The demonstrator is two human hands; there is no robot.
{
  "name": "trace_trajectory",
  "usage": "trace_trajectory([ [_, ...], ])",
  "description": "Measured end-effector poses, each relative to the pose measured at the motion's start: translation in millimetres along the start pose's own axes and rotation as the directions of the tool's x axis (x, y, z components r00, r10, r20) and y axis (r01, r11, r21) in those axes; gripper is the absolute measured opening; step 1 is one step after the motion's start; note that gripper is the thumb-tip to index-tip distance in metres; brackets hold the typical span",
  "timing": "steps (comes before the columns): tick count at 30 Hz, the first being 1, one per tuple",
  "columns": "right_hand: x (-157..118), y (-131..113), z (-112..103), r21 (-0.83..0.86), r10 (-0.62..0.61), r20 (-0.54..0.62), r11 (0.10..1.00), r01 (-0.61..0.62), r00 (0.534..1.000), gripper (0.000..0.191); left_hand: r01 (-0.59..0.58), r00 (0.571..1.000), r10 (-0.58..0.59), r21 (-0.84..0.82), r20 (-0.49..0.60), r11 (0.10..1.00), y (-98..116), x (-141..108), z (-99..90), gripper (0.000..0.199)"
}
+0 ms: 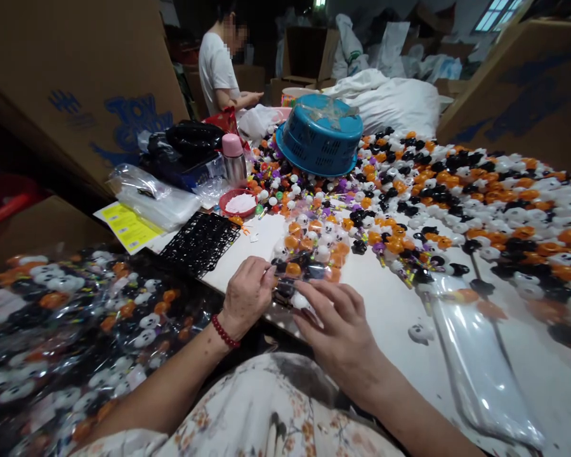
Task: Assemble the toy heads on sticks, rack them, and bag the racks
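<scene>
- The filled clear bag (309, 244) lies at the near edge of the white table (375, 295), its far part rested flat on the tabletop and its near end drawn in to the lap side, probably so that the weight is carried by the table and only the end has to be managed by hand.
- That near end is pinched at its left side between the thumb and bent fingers of the left hand (247, 292), apparently to steady the loose film.
- The right hand (335, 314) is curved over the same end, fingers touching the bag beside a white piece; whether it is firmly gripped there cannot be told.
- Orange, black and white figures are seen through the film, and the same kinds are heaped in a pile (485, 184) along the right and far sides of the table, seemingly within reach.
- A bare strip is left between pile and near edge, perhaps as working room; one white figure (420, 334) lies alone on it.
- Flat clear bags (488, 374) are laid near the table's right near corner, likely for easy picking up.
- By the left edge, a black openwork stack (202, 241) is set, with a red dish (221, 203) of white slips (241, 202) beyond it, probably so that the slips are not scattered.
- A blue basket (309, 143) is turned upside down towards the far edge, among the figures.
</scene>
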State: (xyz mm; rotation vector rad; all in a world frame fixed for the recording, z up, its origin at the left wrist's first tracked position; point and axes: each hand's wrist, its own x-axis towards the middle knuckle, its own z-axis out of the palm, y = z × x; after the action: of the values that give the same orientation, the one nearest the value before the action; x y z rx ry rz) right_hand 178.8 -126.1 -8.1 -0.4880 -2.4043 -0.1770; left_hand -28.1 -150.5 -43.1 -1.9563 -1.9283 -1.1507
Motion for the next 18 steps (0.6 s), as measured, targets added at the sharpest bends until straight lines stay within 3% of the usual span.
trace_trajectory([
  [4,4.2,3.6,10.8,-0.104,0.010,0.135,0.995,0.004,0.991,0.023,0.001,1.000,-0.001,-0.042,0.005,0.999,3.5,3.8,-2.3,0.017],
  [11,19.3,20.0,24.8,-0.177,-0.024,0.172,0.983,0.055,0.985,0.006,-0.041,0.999,0.042,-0.072,0.007,0.997,8.7,8.0,-4.3,0.015],
  [18,18.1,23.6,11.8,-0.229,0.005,-0.062,0.973,-0.019,0.998,0.019,-0.080,0.997,0.079,-0.055,-0.008,0.995,17.2,11.3,-5.0,0.013],
])
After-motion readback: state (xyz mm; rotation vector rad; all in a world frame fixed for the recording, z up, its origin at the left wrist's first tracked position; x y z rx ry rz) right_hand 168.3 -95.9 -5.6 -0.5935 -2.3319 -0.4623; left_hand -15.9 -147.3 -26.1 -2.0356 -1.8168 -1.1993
